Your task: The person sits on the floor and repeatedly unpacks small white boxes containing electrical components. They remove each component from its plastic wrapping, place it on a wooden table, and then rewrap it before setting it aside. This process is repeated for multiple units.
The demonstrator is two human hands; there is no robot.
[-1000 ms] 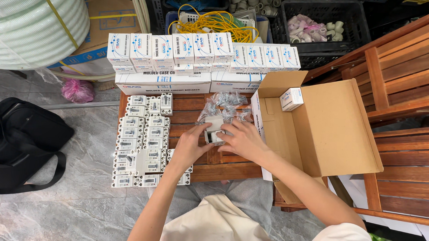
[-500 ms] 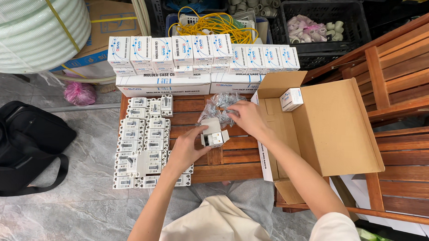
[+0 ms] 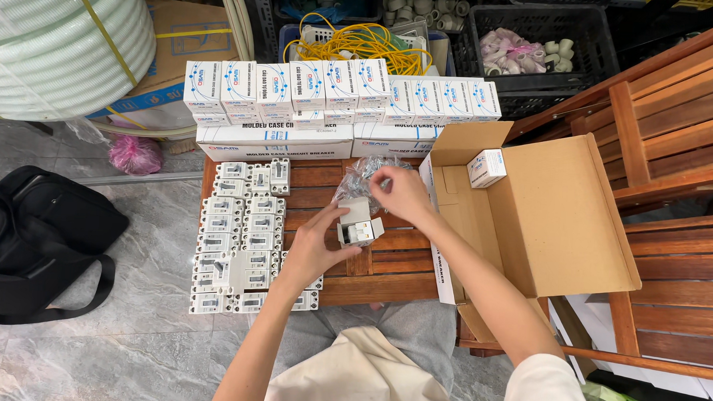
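Note:
My left hand grips a small white circuit breaker above the wooden table. My right hand pinches the clear plastic wrapper and holds it just above the breaker. Rows of several unwrapped white breakers lie flat on the left part of the table, beside my left hand. An open cardboard box stands to the right, with one small white carton inside it.
Small white and blue cartons stand in a row on long white boxes at the table's far edge. A black bag lies on the grey floor at left. Wooden chairs stand at right, crates behind.
The two hands held the wrapped breaker together; now my right hand has lifted the wrapper up off it, and my left hand holds the bared breaker lower down.

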